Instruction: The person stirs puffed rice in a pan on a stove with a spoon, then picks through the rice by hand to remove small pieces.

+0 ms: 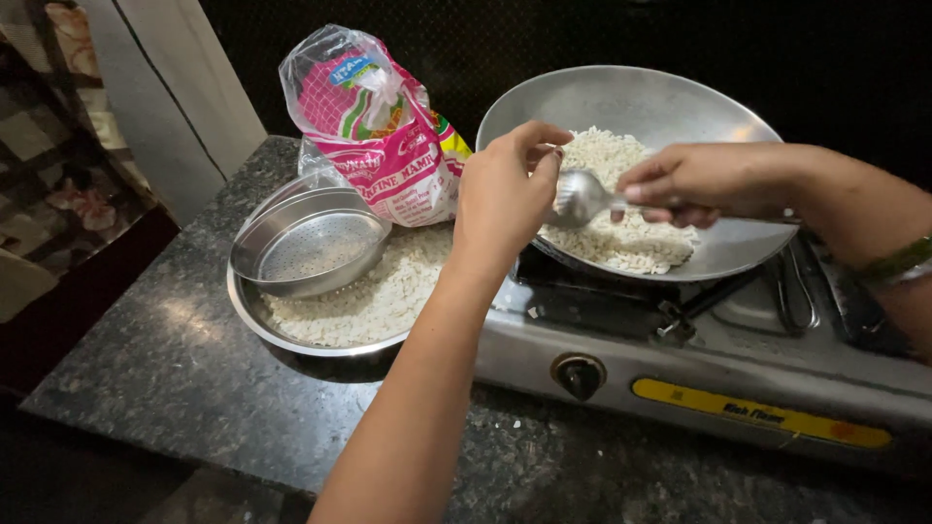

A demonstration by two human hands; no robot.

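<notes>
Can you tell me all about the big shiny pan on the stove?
The pan is wide, round and shallow, made of dull silvery metal. It sits tilted on the stove, its far rim raised. A heap of white puffed rice lies in its lower part. The right hand holds a metal spoon over the rice, and the left hand reaches over the near rim.

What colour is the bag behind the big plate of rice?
Mostly pink and white, with clear plastic on top; the bag shows in the head view.
</notes>
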